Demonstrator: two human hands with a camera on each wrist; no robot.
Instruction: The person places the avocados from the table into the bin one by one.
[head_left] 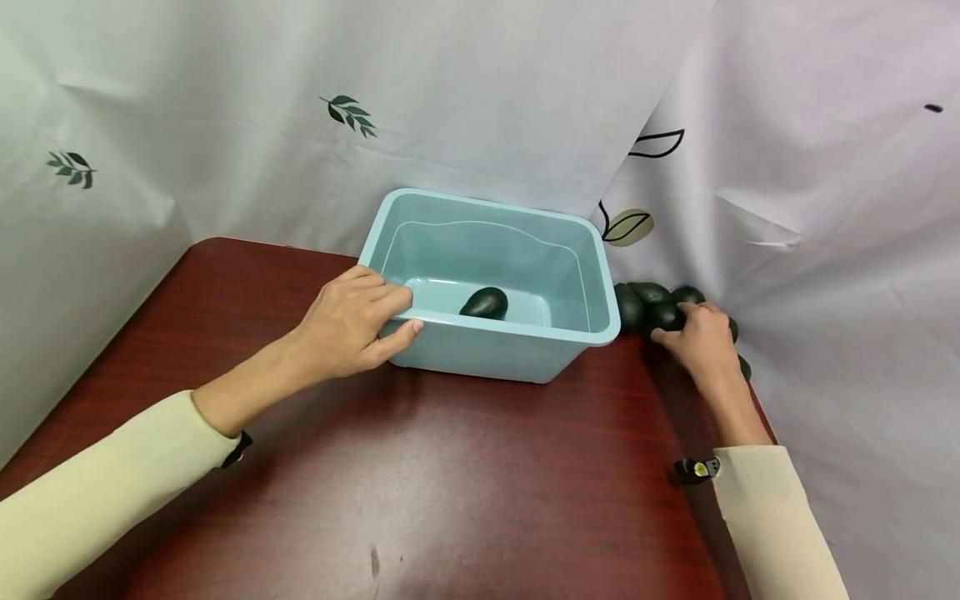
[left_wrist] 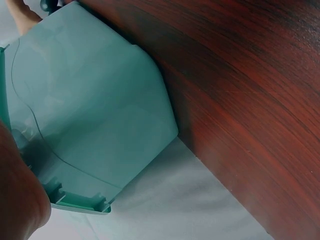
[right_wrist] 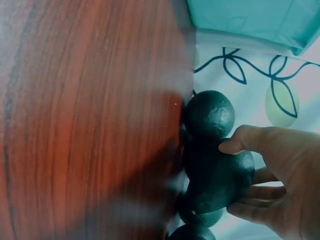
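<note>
A light blue plastic bin point(head_left: 487, 354) stands on the table with one dark green avocado point(head_left: 486, 303) lying inside. The left hand point(head_left: 348, 321) grips the bin's front left rim, thumb outside; in the left wrist view part of this hand point(left_wrist: 20, 195) shows beside the bin wall point(left_wrist: 100, 100). To the bin's right, the right hand point(head_left: 705, 343) has its thumb and fingers round an avocado point(head_left: 664, 317) in a group of several. The right wrist view shows the hand point(right_wrist: 285, 175) holding that avocado point(right_wrist: 217, 172), with another avocado point(right_wrist: 209, 114) against it.
The dark red wooden table point(head_left: 465, 483) extends in front of the bin. A white cloth point(head_left: 480, 100) with leaf prints hangs behind the bin and along both sides. More avocados point(head_left: 651, 292) sit at the table's right edge by the cloth.
</note>
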